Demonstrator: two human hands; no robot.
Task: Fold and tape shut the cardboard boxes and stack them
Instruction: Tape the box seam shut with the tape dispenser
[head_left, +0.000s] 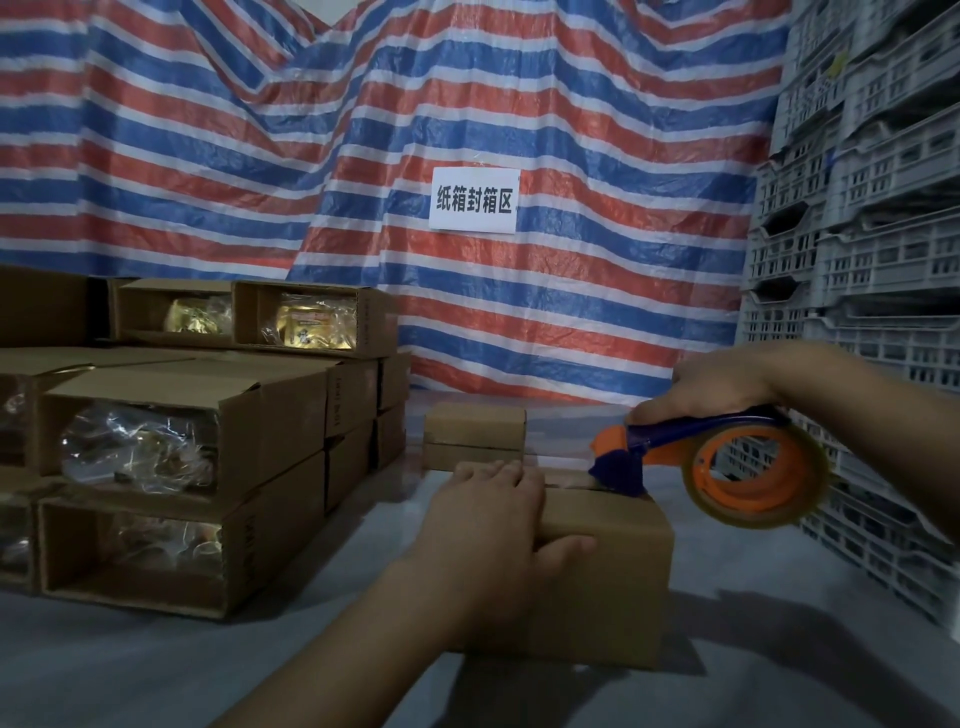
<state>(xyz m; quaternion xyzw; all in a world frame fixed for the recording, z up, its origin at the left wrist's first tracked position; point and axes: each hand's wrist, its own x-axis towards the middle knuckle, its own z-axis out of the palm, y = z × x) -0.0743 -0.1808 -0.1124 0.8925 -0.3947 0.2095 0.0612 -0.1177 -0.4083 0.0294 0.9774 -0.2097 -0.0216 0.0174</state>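
Striped red, white and blue tarp (311, 130) across the whole back of the frame, with a white paper sign (474, 200) pinned at centre. Grey plastic crates (857, 208) stacked up the right edge. Pale grey surface (156, 665) below, dimly lit.

Lower centre: 1 small cardboard box (597, 571) lying on the surface, flaps folded down, centre seam visible on top. Left hand (493, 525) pressed over the box's left end, fingers laid across the top to hold the flaps flat, thumb down the near side, so wrapped loosely round the box edge. Right hand (722, 387) at centre right, fingers curled round the blue handle of a tape dispenser (727, 467); orange hub and clear tape roll hanging to the right, blue cutter head touching the top seam at the box's right end.

Just behind, at centre: 1 more small box (475, 436), closed; tape on it too hard to tell.

Left side of the frame: a stack of boxes (182, 467), several with ends open and clear-wrapped gold packets showing inside. Not yet folded or taped, by the look of them.

Judged progress: early. Current box folded, tape strip apparently just being laid along the seam, not yet finished. Remaining: run the tape to the left end, cut, stack the box, then work through the many open boxes at left.
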